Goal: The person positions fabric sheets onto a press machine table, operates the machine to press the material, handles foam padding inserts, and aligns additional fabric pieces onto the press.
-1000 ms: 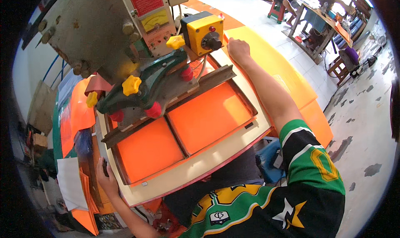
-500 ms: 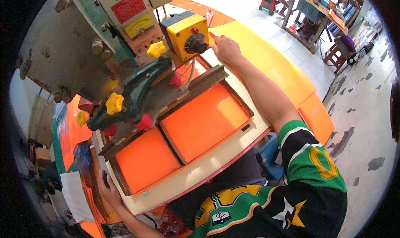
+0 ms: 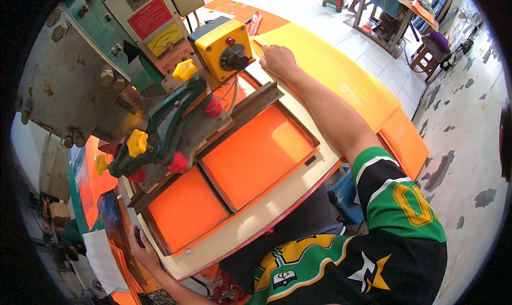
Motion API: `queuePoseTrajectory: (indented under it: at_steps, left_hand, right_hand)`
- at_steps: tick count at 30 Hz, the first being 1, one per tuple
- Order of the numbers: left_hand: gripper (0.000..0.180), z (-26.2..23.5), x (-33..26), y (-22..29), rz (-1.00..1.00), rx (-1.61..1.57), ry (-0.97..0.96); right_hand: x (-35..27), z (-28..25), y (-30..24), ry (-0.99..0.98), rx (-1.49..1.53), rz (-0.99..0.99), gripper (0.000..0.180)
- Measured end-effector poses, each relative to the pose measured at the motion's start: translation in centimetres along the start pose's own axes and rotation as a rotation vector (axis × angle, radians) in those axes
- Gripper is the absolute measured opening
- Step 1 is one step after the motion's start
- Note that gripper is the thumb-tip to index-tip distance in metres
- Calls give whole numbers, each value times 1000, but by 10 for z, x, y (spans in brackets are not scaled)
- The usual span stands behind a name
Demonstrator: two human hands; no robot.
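Observation:
A cream board [image 3: 288, 195] lies tilted across the middle, bearing a dark metal frame [image 3: 216, 190] with two bright orange panels [image 3: 256, 155] inside it. My right hand [image 3: 280, 60] is curled closed beyond the board's far right corner, beside an orange tip; what its fingers hold is hidden. Down at the board's left edge, my left hand [image 3: 143, 250] has its thumb and fingers around something dark that I cannot make out. A press head [image 3: 160, 129] with yellow star knobs and red spacers hangs over the frame's far side, above a long metal bar [image 3: 258, 101].
A yellow control box [image 3: 224, 51] with a black dial stands left of my right hand. Yellow sheets [image 3: 341, 75] and orange sheets [image 3: 402, 145] lie to the right. White sheets [image 3: 104, 259] are at lower left. A stool [image 3: 425, 57] and workbench [image 3: 384, 17] stand farther back.
The view has shifted slightly, so the machine and control box sit a little farther left in the picture. Both hands stay at the same places by the board.

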State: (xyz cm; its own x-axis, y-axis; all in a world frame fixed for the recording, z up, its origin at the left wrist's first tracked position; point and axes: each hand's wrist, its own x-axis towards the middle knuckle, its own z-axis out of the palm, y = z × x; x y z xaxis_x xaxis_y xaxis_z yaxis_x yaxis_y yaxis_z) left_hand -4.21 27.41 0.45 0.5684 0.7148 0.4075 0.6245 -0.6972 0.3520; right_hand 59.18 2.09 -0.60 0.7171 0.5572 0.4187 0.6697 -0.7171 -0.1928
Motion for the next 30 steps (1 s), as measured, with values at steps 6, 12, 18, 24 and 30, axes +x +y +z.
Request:
queuePoseTrajectory:
  at_steps: [6, 12, 18, 24, 30]
  left_hand:
    - [34, 0, 0, 0, 12, 6, -2]
    - [34, 1, 2, 3, 17, -15, 3]
    - [34, 2, 0, -6, 21, -14, 3]
    - [33, 2, -2, -1, 32, 18, 19]
    - [34, 1, -1, 3, 16, 3, 15]
  right_hand:
    - [0, -3, -1, 0, 21, 6, 28]
    - [-4, -5, 6, 37, 55, 42, 27]
    - [0, -4, 12, 17, 60, -3, 25]
    - [-1, -7, 10, 33, 80, 86, 29]
    - [2, -6, 11, -37, 65, 54, 31]
